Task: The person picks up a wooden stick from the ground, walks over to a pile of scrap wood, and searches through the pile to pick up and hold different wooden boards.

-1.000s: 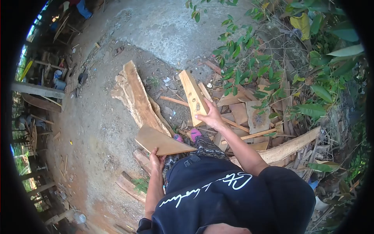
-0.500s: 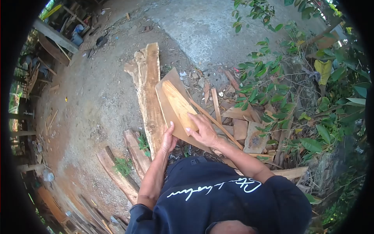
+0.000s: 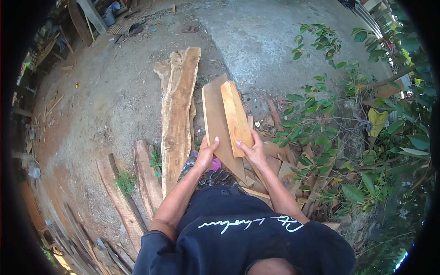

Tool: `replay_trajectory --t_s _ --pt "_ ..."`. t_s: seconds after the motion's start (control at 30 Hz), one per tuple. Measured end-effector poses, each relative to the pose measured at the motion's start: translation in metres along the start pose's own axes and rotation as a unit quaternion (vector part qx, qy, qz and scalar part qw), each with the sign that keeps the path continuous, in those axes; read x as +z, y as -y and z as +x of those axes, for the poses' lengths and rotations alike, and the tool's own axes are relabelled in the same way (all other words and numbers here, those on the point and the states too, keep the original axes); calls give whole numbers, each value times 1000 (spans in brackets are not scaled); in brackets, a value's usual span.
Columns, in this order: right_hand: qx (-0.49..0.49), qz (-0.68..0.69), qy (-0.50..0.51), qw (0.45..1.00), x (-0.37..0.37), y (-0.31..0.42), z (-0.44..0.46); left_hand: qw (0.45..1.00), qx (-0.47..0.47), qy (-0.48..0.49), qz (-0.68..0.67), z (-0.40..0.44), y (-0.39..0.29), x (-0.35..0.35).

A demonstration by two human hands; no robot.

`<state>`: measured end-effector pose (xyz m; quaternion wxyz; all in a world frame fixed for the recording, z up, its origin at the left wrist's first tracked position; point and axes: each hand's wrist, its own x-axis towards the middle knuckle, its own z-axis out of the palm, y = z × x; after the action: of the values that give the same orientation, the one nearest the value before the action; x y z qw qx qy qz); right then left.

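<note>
My left hand (image 3: 206,153) grips the left edge of a flat brown wooden board (image 3: 214,112), its thumb on the top face. The board has a slanted top and narrows to a point near my waist. My right hand (image 3: 255,149) is closed on a lighter, tapered wood piece (image 3: 235,117), with the thumb on its face and the other fingers hidden behind. The lighter piece stands beside the board and overlaps its right side.
A long live-edge slab (image 3: 179,114) lies on the ground ahead. Rough planks (image 3: 114,197) lie at the left. Wood offcuts (image 3: 275,162) are piled at the right, below leafy branches (image 3: 366,181). A concrete patch (image 3: 266,50) lies beyond.
The lighter piece was brought onto the board, then shifted to its right side. The board has turned more upright. My right hand's spread fingers have closed round the lighter piece. The view has swung.
</note>
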<state>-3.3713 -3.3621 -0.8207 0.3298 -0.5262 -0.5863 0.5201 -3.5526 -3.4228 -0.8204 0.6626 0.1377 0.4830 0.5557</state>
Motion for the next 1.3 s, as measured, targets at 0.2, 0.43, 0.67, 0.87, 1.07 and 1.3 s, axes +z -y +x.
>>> replay_trajectory --t_s 0.2,0.43,0.67,0.87,1.07,1.3 --pt "-48 -173 15 984 12 43 -8 999 8 22 -31 1 4 -8" --pt "-27 -152 104 983 7 53 -3 989 -29 72 -129 -2 -5 -36" --pt "234 207 253 915 9 36 26 982 -54 75 -166 -5 -10 -49" --pt "213 244 223 919 29 30 23 992 -46 17 -115 0 -19 -60" --pt "188 207 138 950 33 32 10 951 131 -196 198 -2 -61 -37" --pt "69 123 228 963 24 54 1 960 210 -168 78 15 -59 -10"
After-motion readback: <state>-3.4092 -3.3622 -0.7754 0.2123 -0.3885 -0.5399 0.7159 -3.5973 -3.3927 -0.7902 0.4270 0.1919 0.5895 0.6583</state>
